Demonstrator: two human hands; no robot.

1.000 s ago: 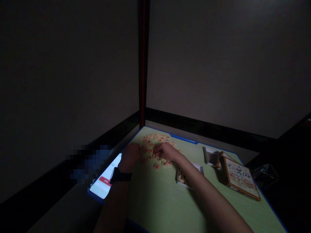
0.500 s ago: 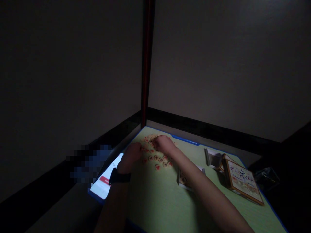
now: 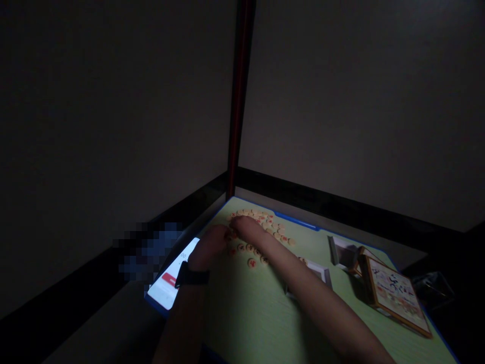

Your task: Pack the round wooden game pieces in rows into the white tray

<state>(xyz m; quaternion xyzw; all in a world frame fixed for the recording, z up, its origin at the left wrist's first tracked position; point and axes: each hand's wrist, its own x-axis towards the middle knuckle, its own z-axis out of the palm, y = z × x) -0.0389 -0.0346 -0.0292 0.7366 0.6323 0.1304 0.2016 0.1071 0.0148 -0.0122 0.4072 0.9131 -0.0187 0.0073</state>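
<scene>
Several small round wooden discs with red and dark marks (image 3: pixel 265 222) lie scattered at the far left of a green table mat (image 3: pixel 250 313). My left hand (image 3: pixel 208 247), with a dark watch at the wrist, rests at the left edge of the discs, fingers curled. My right hand (image 3: pixel 246 227) reaches across onto the discs right beside the left hand, its fingers bent down on them. The dim light hides what either hand holds.
A lit phone screen (image 3: pixel 172 278) lies at the mat's left edge. A small open white box (image 3: pixel 320 273) sits behind my right forearm, another open box (image 3: pixel 343 250) farther right, and a printed box lid (image 3: pixel 396 298) leans near the right edge. A dark post (image 3: pixel 238 101) rises in the room corner.
My right hand has slid left over the discs until it meets my left hand. The view has shifted slightly to the left.
</scene>
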